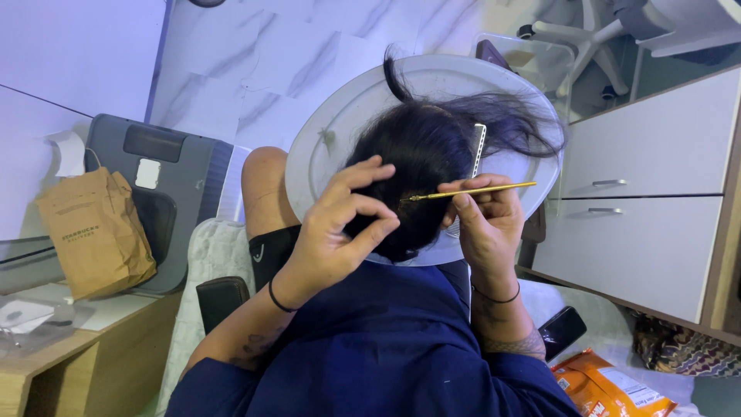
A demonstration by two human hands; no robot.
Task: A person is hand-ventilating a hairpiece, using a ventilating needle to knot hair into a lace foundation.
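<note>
1. Centre of view, against a round white mirror: a head of dark hair, reflected; both hands work at it, the person wearing a dark blue top.
2. Left hand: fingers curled against the hair, thumb and forefinger nearly meeting as if pinching a small section. Whether a strand is actually caught between them I cannot tell.
3. Right hand: fingers closed around a thin gold pin-tail tool, lying nearly level, its pointed end touching the hair just right of the left hand's fingertips. A pale comb stands upright in the hair just above this hand.
4. Judgement on doing it well: keep the tool's tip flat along the scalp, not angled into it; draw a straight part line; let the left hand take up the loosened section close to the root so it doesn't slip back.
5. Loose strands fan out toward the right; smoothing them would probably give a cleaner section.
6. Surroundings: brown paper bag far left on a wooden table; white drawers right; orange snack bag and dark phone near right.
</note>
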